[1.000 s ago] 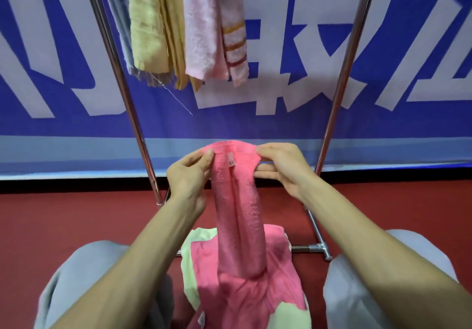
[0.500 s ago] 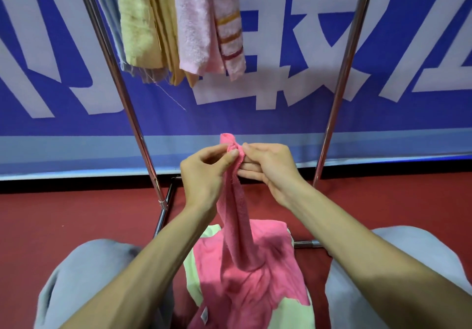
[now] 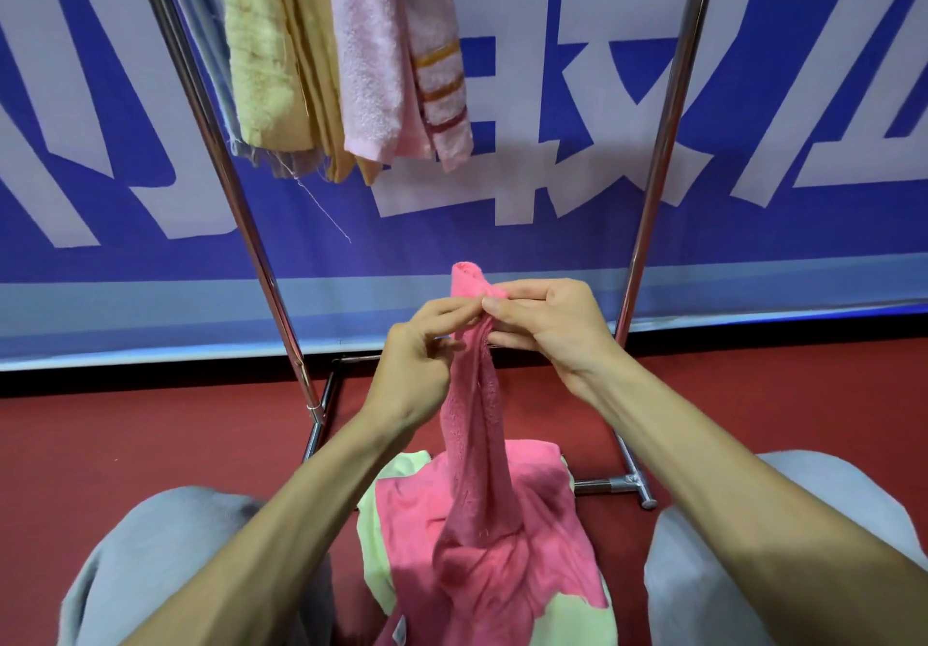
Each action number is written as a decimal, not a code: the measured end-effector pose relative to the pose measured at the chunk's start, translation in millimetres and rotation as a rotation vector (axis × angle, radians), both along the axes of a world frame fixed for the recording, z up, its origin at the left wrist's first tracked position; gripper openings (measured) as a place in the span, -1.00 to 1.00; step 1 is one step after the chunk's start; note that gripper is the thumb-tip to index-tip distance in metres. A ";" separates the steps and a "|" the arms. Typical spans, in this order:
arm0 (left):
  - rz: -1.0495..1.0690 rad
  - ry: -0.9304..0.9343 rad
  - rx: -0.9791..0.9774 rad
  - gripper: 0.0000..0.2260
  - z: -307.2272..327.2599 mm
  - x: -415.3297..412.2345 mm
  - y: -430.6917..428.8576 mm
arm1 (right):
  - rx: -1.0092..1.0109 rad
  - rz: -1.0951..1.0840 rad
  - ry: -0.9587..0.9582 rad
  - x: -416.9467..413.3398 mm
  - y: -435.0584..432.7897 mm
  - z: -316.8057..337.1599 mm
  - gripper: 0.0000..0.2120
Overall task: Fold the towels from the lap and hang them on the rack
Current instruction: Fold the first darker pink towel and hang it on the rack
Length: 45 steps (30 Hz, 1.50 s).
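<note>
A bright pink towel point(image 3: 477, 444) rises from my lap as a narrow bunched strip. My right hand point(image 3: 547, 324) pinches its top corners together, with a small tip sticking up above the fingers. My left hand point(image 3: 417, 364) is just left of the strip, its fingertips touching the cloth below the right hand's pinch. The towel's lower part spreads over a pale green towel point(image 3: 374, 535) on my lap. The metal rack point(image 3: 236, 203) stands ahead, with yellow point(image 3: 261, 53), orange and light pink point(image 3: 376, 53) towels hanging from its hidden top bar.
The rack's right pole point(image 3: 658, 178) and floor foot point(image 3: 622, 485) stand over a red floor. A blue banner point(image 3: 753, 93) with white characters fills the background. My knees in grey trousers point(image 3: 150, 545) flank the lap towels.
The towel's top edge, held spread between both hands a second ago, is now gathered into one bunch at my right hand. My left hand has slid slightly lower on the strip.
</note>
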<state>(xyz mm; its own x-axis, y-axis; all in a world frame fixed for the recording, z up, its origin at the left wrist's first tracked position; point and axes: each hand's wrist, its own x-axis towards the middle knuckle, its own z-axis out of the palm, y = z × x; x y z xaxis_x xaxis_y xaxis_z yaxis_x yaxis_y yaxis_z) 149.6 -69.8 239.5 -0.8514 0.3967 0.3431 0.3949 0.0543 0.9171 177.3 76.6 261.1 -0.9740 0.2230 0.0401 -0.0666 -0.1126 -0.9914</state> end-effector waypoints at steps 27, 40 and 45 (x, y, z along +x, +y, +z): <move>0.059 0.108 -0.085 -0.86 21.7 -10.3 -19.1 | 0.539 0.152 0.235 5.9 22.1 13.6 -0.92; -0.052 -0.128 0.108 -0.84 31.9 -6.2 -17.2 | 0.432 -0.083 0.211 1.6 11.6 32.3 -0.85; 0.015 -0.023 0.172 -0.88 76.2 -19.8 -11.8 | 0.591 -0.222 0.295 -9.5 9.5 79.6 -0.81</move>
